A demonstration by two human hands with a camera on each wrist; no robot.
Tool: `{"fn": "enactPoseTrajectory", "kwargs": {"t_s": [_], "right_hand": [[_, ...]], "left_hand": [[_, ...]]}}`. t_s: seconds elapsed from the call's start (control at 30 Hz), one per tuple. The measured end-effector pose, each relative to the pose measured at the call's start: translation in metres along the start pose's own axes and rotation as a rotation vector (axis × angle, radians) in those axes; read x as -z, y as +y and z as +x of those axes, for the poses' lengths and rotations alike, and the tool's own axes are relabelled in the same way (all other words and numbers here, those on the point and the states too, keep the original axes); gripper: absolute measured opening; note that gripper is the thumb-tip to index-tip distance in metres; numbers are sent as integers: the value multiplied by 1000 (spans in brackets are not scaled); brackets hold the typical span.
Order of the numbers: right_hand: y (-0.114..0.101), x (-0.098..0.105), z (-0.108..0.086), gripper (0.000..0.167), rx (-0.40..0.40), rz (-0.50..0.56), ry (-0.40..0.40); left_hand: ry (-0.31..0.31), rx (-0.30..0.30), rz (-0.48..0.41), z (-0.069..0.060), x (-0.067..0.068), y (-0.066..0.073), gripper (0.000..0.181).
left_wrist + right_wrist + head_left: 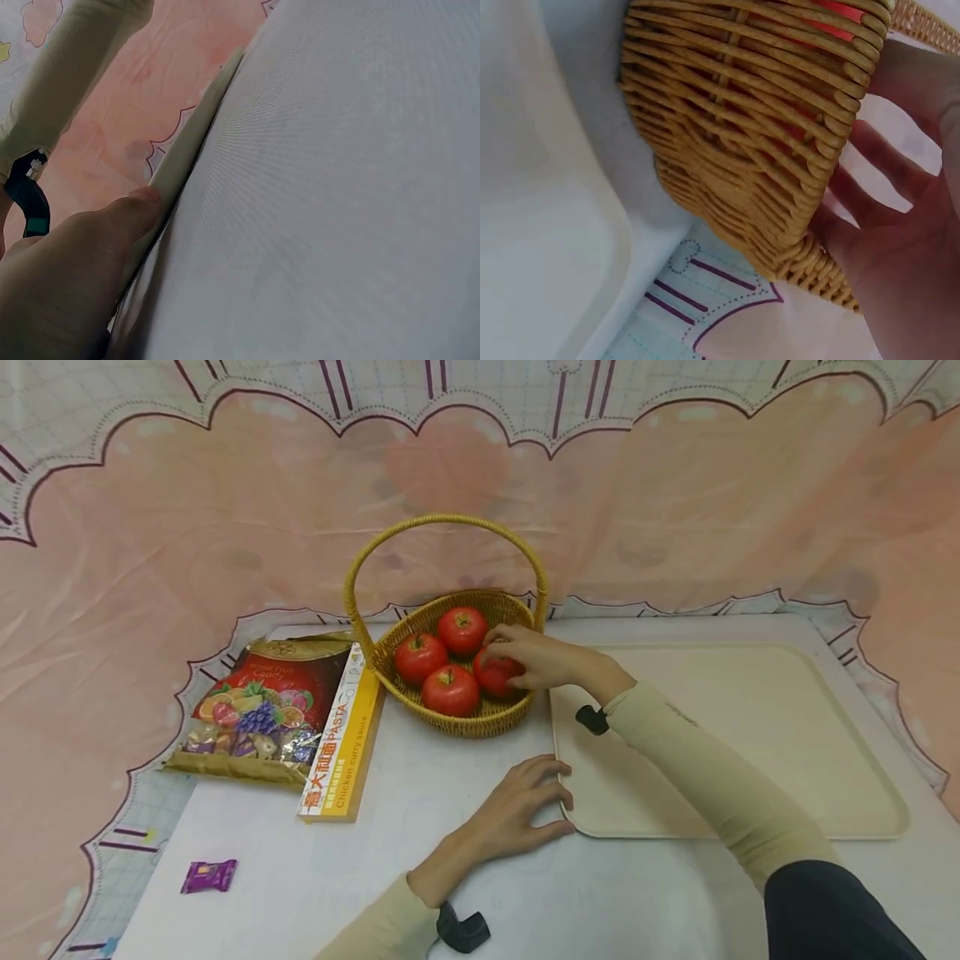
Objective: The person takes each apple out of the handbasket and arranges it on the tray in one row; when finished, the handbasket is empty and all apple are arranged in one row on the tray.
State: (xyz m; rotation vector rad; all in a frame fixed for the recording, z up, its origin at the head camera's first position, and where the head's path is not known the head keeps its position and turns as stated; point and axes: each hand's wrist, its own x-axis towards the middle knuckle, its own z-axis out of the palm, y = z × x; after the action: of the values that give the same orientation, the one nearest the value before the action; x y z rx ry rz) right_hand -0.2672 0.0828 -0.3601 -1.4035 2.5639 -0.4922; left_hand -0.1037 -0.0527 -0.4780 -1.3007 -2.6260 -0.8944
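Note:
A yellow-brown wicker basket (480, 727) with a tall handle holds several red apples (450, 691). My right hand (542, 657) reaches over the basket's right rim and grips the rightmost apple (495, 675), thumb in front and fingers over its top. In the right wrist view, the right hand (900, 202) curves behind the wicker side, which hides most of the apple. My left hand (513, 806) rests at the near left corner of a cream tray (720, 735), fingertips touching its rim. The left wrist view has its thumb (139, 210) against the tray edge.
Left of the basket lie a candy bag (262, 710) and a yellow-and-white pasta box (341, 743) that touches it. A small purple wrapped candy (209, 877) is near the table's left front. Patterned cloth (637, 518) hangs behind the white table (300, 893).

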Motion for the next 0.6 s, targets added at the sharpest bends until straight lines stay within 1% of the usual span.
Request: {"fn": "enactPoseTrajectory", "kwargs": {"t_s": [0.07, 0.3, 0.4, 0.5, 0.6], "right_hand": [[1, 0, 3, 40, -5, 9, -37], [4, 0, 13, 47, -11, 53, -146], [2, 2, 16, 51, -50, 44, -190], [0, 2, 19, 56, -106, 21, -234], [-2, 1, 23, 58, -137, 10, -254]], "left_hand": [[-6, 2, -6, 0, 0, 1, 20], [-7, -19, 29, 1, 0, 4, 20], [0, -25, 37, 1, 0, 4, 20], [4, -28, 40, 1, 0, 3, 21], [8, -31, 59, 1, 0, 1, 21]]}}
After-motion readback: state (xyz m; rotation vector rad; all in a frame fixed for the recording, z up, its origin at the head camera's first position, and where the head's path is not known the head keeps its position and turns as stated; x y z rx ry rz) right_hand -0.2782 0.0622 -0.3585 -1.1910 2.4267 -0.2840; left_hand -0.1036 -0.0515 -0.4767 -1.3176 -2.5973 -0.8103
